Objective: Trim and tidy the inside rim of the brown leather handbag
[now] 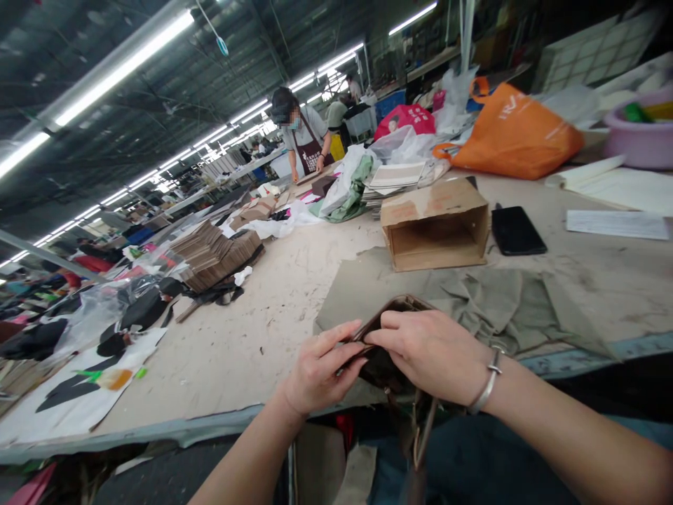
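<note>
Head view: both hands meet on a dark brown leather pouch (393, 306) held at the near edge of the table (252, 330). The left hand (320, 372) pinches the pouch's left rim between thumb and fingers. The right hand (436, 358) is curled over the top edge, its fingers closed on the leather, so both hands grip the same piece. What lies inside the pouch cannot be made out. A silver bracelet (491, 382) sits on the right wrist. Just beyond the hands, partly under the pouch, a crumpled olive-grey cloth (473, 301) spreads over the table. Past that cloth an open cardboard box (436, 224) lies on its side with its mouth toward the hands. A black phone (517, 230) lies flat just to the right of the box. Farther to the right is a white sheet of paper (617, 224). Behind these sit an orange bag (512, 133) and a purple basin (641, 137). Well off to the left of the hands, a fanned stack of brown pieces (213, 256) rests on the table. Far beyond it, another person (305, 137) in an apron bends over the same long table.
</note>
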Demonstrator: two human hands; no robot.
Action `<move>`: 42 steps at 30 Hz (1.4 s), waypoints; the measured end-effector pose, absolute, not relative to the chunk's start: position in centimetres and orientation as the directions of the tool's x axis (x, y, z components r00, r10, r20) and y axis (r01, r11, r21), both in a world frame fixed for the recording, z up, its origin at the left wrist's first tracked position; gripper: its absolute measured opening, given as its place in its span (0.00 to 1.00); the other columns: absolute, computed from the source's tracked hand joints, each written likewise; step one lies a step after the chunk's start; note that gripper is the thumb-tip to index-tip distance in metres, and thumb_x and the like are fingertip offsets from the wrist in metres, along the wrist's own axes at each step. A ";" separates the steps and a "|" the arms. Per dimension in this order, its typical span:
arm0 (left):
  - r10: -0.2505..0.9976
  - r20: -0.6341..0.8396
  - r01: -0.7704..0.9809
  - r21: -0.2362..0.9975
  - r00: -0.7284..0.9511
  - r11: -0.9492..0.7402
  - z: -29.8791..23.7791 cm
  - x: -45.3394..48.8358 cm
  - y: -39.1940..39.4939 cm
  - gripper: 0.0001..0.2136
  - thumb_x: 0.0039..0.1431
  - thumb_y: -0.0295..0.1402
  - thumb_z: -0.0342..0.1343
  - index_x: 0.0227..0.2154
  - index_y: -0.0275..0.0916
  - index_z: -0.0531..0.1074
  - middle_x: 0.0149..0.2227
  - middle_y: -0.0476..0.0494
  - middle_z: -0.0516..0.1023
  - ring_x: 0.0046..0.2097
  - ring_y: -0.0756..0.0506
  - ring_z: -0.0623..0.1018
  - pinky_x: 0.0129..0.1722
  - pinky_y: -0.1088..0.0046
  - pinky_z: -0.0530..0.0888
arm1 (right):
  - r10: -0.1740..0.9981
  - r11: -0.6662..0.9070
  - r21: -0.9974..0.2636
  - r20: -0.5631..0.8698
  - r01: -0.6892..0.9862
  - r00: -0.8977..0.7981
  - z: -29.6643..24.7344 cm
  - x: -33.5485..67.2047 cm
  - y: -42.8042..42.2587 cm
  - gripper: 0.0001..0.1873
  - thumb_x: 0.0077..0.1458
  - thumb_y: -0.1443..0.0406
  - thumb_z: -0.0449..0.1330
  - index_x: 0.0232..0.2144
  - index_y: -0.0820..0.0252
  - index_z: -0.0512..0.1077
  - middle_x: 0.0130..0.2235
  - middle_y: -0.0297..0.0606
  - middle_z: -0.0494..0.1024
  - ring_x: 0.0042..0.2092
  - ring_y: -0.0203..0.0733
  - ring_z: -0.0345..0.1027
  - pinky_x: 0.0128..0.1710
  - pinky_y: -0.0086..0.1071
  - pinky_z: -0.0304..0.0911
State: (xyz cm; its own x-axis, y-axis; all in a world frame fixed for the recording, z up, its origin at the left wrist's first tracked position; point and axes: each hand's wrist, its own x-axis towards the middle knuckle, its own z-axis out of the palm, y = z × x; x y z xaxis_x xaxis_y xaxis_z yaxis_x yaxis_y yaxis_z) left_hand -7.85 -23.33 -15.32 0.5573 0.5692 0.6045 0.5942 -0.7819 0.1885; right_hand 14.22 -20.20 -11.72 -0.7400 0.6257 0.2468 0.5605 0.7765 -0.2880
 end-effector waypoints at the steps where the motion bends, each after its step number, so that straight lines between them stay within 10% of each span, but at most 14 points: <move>1: 0.574 0.604 0.600 0.190 0.553 -0.777 -15.3 -7.8 -23.3 0.16 0.50 0.23 0.59 0.43 0.37 0.72 0.51 0.35 0.72 0.49 0.43 0.74 0.47 0.66 0.76 | 0.640 0.765 -0.301 0.258 0.569 -0.724 -11.7 14.2 -20.2 0.11 0.57 0.69 0.49 0.39 0.54 0.69 0.34 0.33 0.71 0.33 0.36 0.62 0.28 0.32 0.47; 42: 0.664 0.530 0.641 0.265 0.527 -0.720 -15.3 -8.0 -23.3 0.16 0.49 0.22 0.59 0.43 0.35 0.70 0.50 0.35 0.72 0.50 0.44 0.73 0.50 0.68 0.73 | 0.579 0.810 -0.270 0.229 0.521 -0.782 -11.9 14.0 -20.5 0.13 0.56 0.67 0.51 0.41 0.48 0.71 0.32 0.34 0.69 0.32 0.39 0.61 0.26 0.34 0.42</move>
